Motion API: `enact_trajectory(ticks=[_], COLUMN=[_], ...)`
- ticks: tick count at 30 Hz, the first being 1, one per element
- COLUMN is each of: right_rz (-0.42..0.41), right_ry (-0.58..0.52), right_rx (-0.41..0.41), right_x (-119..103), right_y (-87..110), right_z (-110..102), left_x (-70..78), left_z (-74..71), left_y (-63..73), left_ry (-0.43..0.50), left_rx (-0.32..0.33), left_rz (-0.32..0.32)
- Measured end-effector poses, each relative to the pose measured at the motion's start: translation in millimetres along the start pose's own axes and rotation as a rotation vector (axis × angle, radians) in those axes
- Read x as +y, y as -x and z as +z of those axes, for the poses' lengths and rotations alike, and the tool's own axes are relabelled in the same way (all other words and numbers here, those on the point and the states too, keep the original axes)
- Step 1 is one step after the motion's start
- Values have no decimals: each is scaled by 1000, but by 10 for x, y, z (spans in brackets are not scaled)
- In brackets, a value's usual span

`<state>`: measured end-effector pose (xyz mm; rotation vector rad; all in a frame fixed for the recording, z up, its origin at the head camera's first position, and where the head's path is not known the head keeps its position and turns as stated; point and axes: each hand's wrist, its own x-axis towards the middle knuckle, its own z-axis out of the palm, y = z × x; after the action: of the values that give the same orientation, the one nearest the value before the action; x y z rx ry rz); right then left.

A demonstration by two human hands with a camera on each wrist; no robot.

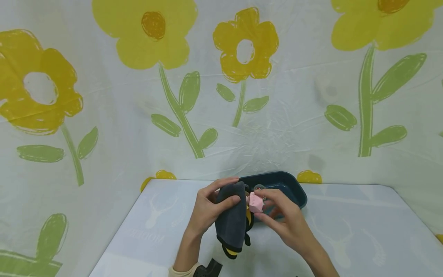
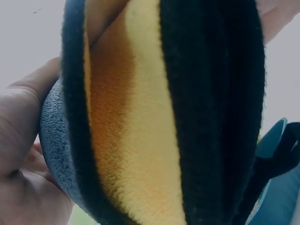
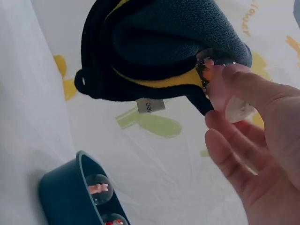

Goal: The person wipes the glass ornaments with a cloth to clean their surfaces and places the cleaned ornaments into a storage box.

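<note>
My left hand [image 1: 204, 209] grips a folded plush cloth [image 1: 230, 221], grey-blue on one side and yellow on the other, with black edging. The thumb lies across its grey side. In the left wrist view the cloth [image 2: 150, 122] fills most of the picture, its yellow face between dark edges. My right hand [image 1: 288, 221] pinches a small snow globe by its pink base [image 1: 256, 202], thumb and fingers on either side. In the right wrist view the globe's clear dome [image 3: 206, 63] meets the cloth's yellow side, partly hidden by the fingers.
A dark teal bin [image 1: 302, 194] stands behind the hands on the pale patterned table [image 1: 346, 231]. Inside it are snow globes, one with a pinkish figure [image 3: 98, 190] and another with red [image 3: 114, 220]. A flower-printed sheet [image 1: 294, 96] hangs behind.
</note>
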<state>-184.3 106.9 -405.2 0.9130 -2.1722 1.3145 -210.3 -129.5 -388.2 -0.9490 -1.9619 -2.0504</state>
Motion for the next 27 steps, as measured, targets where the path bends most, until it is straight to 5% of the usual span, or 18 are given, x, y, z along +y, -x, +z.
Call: enact_trajectory(ticks=[9,18,27], right_rz=[-134,-31,-21], right_ry=[-8,65,118], right_rx=[36,66,108], right_x=[14,-14,12], right_y=[-9,-3,24], right_z=[19,38,29], left_x=[-20,-46,-50], left_z=[28,67,88], left_y=[-2,3,23], left_ry=[0,-15,-10], left_rx=[4,-10,-13], left_rz=[-32,-19,-5])
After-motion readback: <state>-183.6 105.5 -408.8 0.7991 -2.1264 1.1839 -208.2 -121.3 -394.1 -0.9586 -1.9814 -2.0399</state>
